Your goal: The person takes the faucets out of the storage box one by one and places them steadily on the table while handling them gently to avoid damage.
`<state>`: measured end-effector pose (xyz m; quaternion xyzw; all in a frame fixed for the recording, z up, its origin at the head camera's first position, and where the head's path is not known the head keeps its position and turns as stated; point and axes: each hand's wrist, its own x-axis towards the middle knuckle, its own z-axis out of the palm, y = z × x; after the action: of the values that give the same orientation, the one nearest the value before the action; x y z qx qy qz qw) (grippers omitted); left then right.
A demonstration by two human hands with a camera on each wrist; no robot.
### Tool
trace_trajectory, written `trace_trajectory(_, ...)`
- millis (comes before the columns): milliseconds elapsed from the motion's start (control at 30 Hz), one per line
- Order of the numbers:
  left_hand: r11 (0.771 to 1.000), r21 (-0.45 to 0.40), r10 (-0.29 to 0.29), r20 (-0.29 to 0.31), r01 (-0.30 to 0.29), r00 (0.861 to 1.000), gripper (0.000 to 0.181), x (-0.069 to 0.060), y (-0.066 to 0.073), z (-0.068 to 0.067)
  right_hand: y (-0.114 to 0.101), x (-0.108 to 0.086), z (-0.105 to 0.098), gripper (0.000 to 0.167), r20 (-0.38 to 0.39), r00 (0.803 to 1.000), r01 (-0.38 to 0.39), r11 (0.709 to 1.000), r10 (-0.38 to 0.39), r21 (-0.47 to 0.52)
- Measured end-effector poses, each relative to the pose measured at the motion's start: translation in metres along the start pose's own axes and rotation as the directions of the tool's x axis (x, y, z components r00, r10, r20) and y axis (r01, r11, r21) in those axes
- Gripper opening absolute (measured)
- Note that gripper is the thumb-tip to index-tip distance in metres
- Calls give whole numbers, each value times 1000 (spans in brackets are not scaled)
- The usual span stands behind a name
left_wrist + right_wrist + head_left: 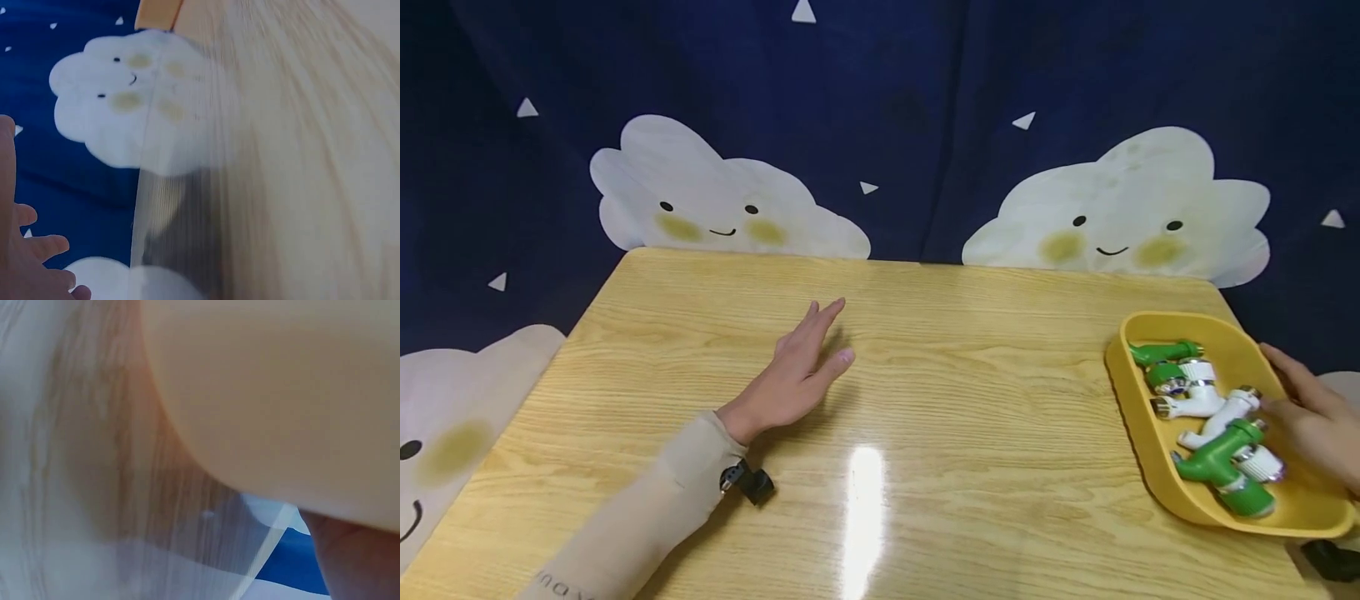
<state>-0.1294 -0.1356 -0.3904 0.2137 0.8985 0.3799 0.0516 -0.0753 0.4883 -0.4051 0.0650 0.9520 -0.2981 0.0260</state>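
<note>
A yellow tray [1131,417] stands at the table's right side, holding several tap-shaped pieces, among them a green one [1217,454] at the front and a white one [1202,400] behind it. My right hand [1318,421] grips the tray's right rim, thumb over the inner side. In the right wrist view the tray wall [269,412] fills the upper right, with part of my right hand [359,559] below. My left hand [790,379] hovers over the table's middle with fingers extended and holds nothing; its fingers also show in the left wrist view [31,250].
The wood-grain table [970,417] has a bright glare strip at its front middle. A dark blue cloth [917,125] with smiling clouds and small white triangles hangs behind it. In the left wrist view, a piece of the tray [159,14] shows at the top.
</note>
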Motion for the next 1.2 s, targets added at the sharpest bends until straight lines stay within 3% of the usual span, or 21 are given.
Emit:
trace_trajectory(200,999,-46,18,16,-17,1000,70,9,11,17,-6,1,2,74,14,1000,15,1000,-15,-18)
trace_trajectory(500,996,-83,30,28,-28,999,70,19,23,31,-12,0,1,74,20,1000,13,1000,-12,-14)
trace_trajectory(833,991,-126,46,-11,-48,999,70,28,33,36,-10,0,0,76,57,997,-49,998,51,-36)
trace_trajectory(1067,990,-136,48,0,-47,999,69,33,37,42,-22,2,1,73,22,1000,19,996,-17,-85)
trace_trajectory(1200,987,-157,38,2,-38,999,68,35,40,44,-29,2,4,74,18,1000,10,997,-8,-77)
